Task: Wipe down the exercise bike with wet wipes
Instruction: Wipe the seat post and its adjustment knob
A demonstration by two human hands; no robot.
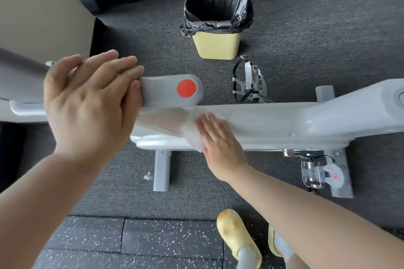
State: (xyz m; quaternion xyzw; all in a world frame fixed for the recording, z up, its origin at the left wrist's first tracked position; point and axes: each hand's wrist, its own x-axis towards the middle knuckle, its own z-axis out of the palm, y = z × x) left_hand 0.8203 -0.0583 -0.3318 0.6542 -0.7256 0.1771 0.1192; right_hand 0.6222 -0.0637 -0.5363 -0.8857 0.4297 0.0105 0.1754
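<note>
Right hand (220, 140), fingers flat, presses wet wipe (193, 135) on exercise bike (273, 124) frame; left hand (87, 102), fingers straight, rests on grey handle (170, 90).

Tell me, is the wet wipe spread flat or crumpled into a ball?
Mostly spread. The wet wipe lies draped over the bike frame, and the right hand presses it down with straight fingers.

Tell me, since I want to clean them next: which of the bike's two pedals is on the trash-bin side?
The strapped metal pedal, lying beyond the bike frame next to the yellow bin. The other pedal sits on the near side.
</note>
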